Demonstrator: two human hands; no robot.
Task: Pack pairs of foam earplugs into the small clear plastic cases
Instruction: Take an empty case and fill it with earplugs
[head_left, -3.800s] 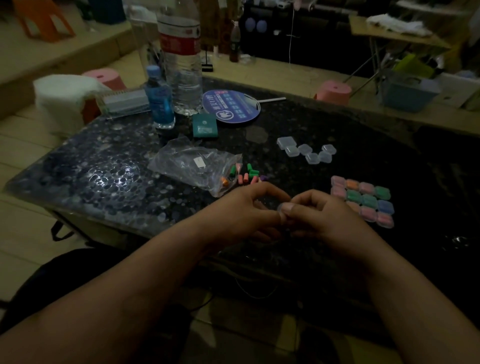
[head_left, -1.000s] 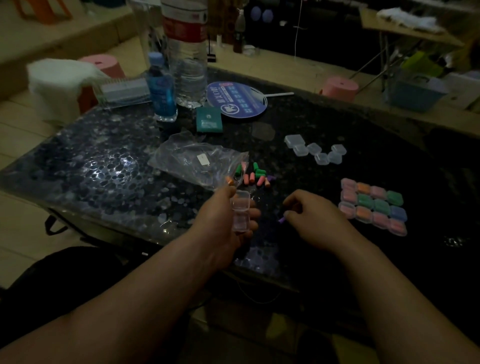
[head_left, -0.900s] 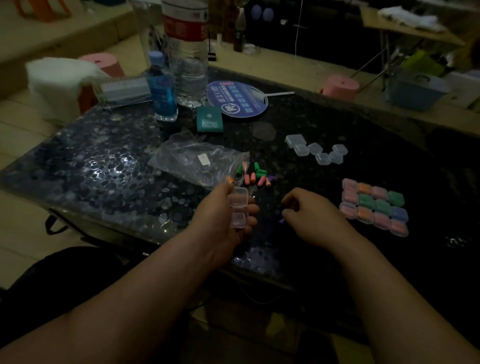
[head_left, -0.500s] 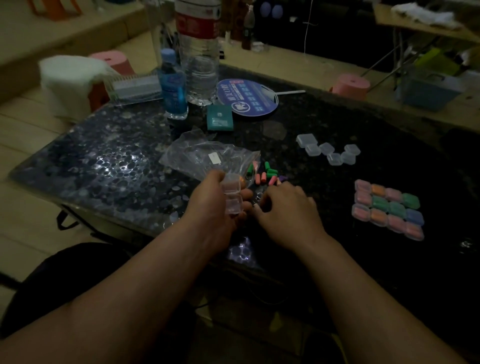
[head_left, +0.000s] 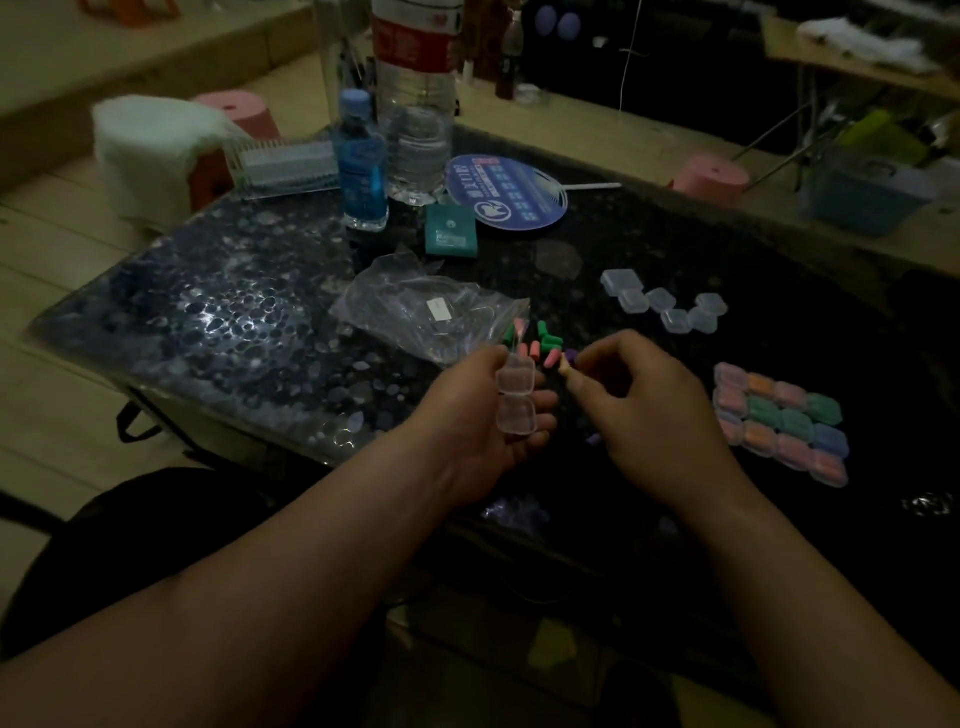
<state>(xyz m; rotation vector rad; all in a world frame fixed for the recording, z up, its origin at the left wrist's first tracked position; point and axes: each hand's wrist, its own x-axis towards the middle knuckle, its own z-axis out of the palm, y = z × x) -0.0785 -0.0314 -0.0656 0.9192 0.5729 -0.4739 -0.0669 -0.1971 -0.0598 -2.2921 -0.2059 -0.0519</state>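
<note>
A: Head view, the only one. Holding what on the left?

B: Gripping an open case (head_left: 516, 395) in the left hand (head_left: 470, 415), fingers curled beneath, thumb at the edge. Kept level, both halves hollow side up, presumably so as to take plugs without spilling.

A: And on the right?

B: Pinching with the right hand (head_left: 639, 415), thumb against forefinger, on what looks like a pale earplug (head_left: 565, 370); too dim to be certain. Raised just beside the case, near its upper half, likely ready for dropping in.

A: Lying where, the remaining stock?

B: Scattered as loose earplugs (head_left: 540, 345) at the mouth of the bag (head_left: 431, 317), just beyond both hands, so within short reach. Pink and green mostly, with a purple one at the right.

A: And the other cases?

B: Clustered as empties (head_left: 665, 306) farther back, right of centre on the table (head_left: 234, 322). Laid as filled cases (head_left: 779, 423) in tidy rows at the near right, well apart from the loose heap, probably for keeping done from undone.

A: Judged how far along?

B: Past halfway, going by more filled than empty.

A: Needed next?

B: Seating the plug in one half, finding its colour match, snapping the lid down. Worth minding: poor light, hence easy mismatching.
</note>
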